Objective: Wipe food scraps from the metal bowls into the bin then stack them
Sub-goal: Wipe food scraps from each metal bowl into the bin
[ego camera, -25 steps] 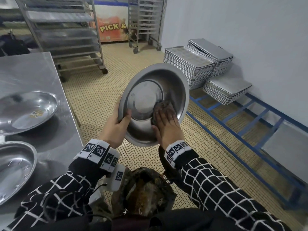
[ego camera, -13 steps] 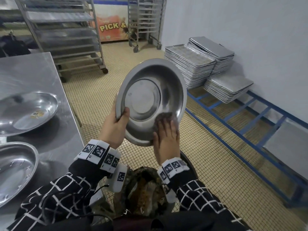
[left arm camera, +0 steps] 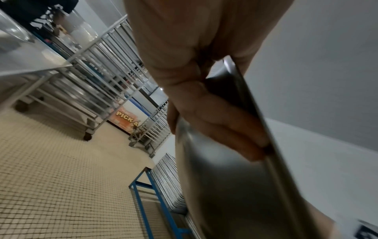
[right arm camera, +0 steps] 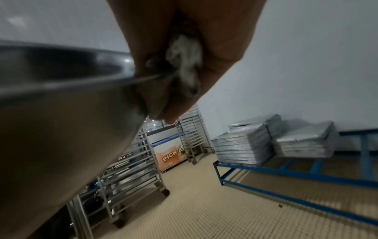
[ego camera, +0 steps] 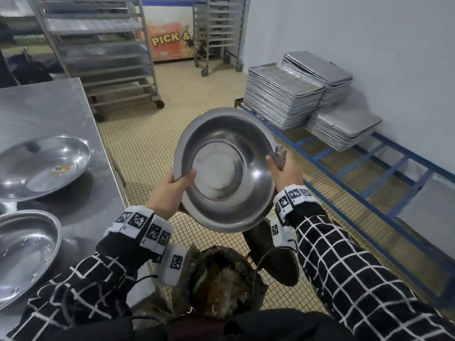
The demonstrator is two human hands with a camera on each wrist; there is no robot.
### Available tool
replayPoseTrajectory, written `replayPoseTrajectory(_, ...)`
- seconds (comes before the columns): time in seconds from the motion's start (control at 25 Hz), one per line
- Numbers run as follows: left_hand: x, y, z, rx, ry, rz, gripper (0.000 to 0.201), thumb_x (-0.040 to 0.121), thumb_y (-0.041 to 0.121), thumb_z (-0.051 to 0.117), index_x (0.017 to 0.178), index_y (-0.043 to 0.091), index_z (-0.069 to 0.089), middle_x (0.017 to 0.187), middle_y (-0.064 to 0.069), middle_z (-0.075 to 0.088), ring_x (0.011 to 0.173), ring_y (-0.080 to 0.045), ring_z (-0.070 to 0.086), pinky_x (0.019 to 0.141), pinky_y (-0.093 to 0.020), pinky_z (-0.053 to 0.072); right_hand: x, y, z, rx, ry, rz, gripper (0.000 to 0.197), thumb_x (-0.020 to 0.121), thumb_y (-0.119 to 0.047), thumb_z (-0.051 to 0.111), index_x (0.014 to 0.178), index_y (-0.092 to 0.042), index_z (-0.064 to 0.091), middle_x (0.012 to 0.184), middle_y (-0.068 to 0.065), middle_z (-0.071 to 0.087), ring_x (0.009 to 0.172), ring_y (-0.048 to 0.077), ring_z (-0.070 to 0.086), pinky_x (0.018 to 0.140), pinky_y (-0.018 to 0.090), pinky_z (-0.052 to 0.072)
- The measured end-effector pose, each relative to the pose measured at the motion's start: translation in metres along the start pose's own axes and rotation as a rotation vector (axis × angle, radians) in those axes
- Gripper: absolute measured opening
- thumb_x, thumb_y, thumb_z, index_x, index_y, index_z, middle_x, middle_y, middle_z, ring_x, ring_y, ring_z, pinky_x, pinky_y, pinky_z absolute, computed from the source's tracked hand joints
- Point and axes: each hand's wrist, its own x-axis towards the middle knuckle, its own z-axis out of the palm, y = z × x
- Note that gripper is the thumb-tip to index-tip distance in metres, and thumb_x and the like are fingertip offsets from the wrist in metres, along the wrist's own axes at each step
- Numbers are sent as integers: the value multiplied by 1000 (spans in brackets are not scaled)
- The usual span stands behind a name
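Observation:
I hold a round metal bowl (ego camera: 221, 168) tilted toward me above the bin (ego camera: 221, 286), its inside looking clean. My left hand (ego camera: 172, 188) grips the bowl's left rim (left arm camera: 235, 186), thumb inside and fingers behind. My right hand (ego camera: 283, 168) grips the right rim (right arm camera: 61, 90) with a crumpled grey cloth (ego camera: 280, 155) pinched against it; the same cloth (right arm camera: 184, 53) shows under the palm in the right wrist view. The bin, lined with a dark bag, holds brown food scraps. Two more metal bowls (ego camera: 41, 166) (ego camera: 22, 254) lie on the steel table (ego camera: 61, 109) at left.
Stacks of metal trays (ego camera: 283, 94) sit on a low blue frame (ego camera: 369, 173) along the right wall. Wheeled tray racks (ego camera: 103, 57) stand beyond the table, on a tiled floor (ego camera: 172, 94). An orange chest freezer (ego camera: 170, 43) is at the back.
My right hand slid the cloth out of the bowl's lower inside and up to the right rim, which it now grips. The bowl dropped lower and tilted more toward me.

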Motion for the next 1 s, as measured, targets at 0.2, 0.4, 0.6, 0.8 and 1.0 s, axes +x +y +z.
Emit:
replayPoseTrajectory(0.2, 10, -7, -23, 69, -46, -85, 27, 89, 36, 58, 104, 13, 57, 77, -9, 69, 70, -29, 67, 70, -47, 59, -4, 11, 2, 55, -131, 109, 21, 83, -27, 71, 94, -11, 63, 91, 5, 67, 85, 23, 64, 77, 31, 49)
replayPoseTrajectory(0.4, 5, -24, -18, 116, 63, 199, 63, 84, 24, 67, 139, 21, 37, 111, 4, 61, 81, -11, 70, 62, -25, 58, -31, -7, 13, 311, 75, 195, 14, 85, -18, 67, 94, -11, 60, 84, -1, 64, 75, 16, 63, 61, 25, 53)
replayPoseTrajectory(0.6, -2, -34, 6, -69, -62, 16, 48, 81, 32, 68, 120, 6, 56, 101, -10, 72, 87, -23, 71, 77, -39, 58, -63, -35, 29, 628, 122, 243, 16, 87, -21, 65, 97, -10, 57, 84, -1, 63, 67, 8, 60, 49, 13, 46)
replayPoseTrajectory(0.8, -3, -20, 4, -211, 151, -27, 7, 93, 16, 55, 86, 18, 56, 88, -6, 68, 87, -26, 66, 87, -45, 52, -79, -32, 28, 478, -42, 129, 33, 94, -42, 48, 110, -14, 58, 97, -5, 65, 86, 8, 64, 59, 12, 50)
replayPoseTrajectory(1.0, 2, -20, -8, -32, 200, -4, 18, 89, 25, 55, 74, 16, 57, 76, -10, 66, 82, -39, 61, 79, -48, 49, -98, -36, 29, 340, -55, 97, 28, 94, -35, 52, 112, -14, 55, 93, -11, 60, 85, 3, 60, 57, 7, 47)
